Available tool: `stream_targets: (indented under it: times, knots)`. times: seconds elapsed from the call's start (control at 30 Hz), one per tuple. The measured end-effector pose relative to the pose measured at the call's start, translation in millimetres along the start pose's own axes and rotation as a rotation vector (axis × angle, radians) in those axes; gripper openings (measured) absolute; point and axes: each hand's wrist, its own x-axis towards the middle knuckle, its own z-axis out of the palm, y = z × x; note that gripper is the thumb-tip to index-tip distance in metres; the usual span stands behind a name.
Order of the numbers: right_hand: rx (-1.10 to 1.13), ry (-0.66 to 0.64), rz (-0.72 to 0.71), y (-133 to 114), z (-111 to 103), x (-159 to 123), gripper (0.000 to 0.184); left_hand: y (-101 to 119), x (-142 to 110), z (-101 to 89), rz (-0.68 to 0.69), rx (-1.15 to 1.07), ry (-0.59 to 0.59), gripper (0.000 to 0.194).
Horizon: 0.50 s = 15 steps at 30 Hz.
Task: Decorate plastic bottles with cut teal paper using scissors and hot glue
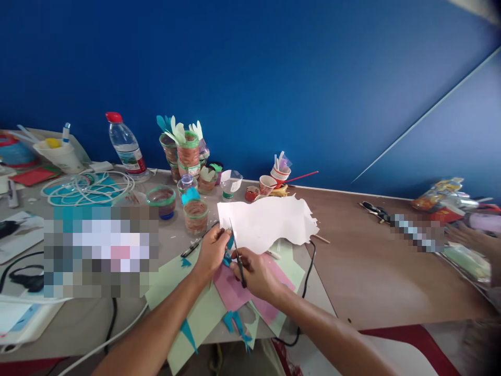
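My left hand pinches a small piece of blue paper, which is partly hidden behind the fingers. My right hand is closed on dark-handled scissors, their blades pointing up and away beside the left fingertips and the blue paper. Just beyond both hands lies a white paper sheet with a ragged right edge. Pink paper and pale green sheets are spread beneath the hands. Blue paper scraps lie near the table's front edge.
Cups decorated with paper petals stand near the blue wall, beside a red-capped bottle. A coiled white cable lies to the left. Paper cups stand behind the white sheet. At far right, another person's hand is near packages.
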Motion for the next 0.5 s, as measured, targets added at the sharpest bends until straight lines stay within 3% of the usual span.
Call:
stream_targets:
  times: [0.2, 0.4, 0.5]
  knots:
    - [-0.004, -0.130, -0.041, 0, -26, 7, 0.013, 5, 4, -3.6, -0.047, -0.023, -0.034, 0.028]
    - [0.066, -0.382, -0.076, 0, -58, 17, 0.021, 11, 5, -4.3, -0.096, -0.065, -0.110, 0.028]
    - [-0.043, -0.393, -0.110, -1, -63, 21, 0.020, 11, 4, -3.7, -0.121, -0.090, -0.110, 0.027]
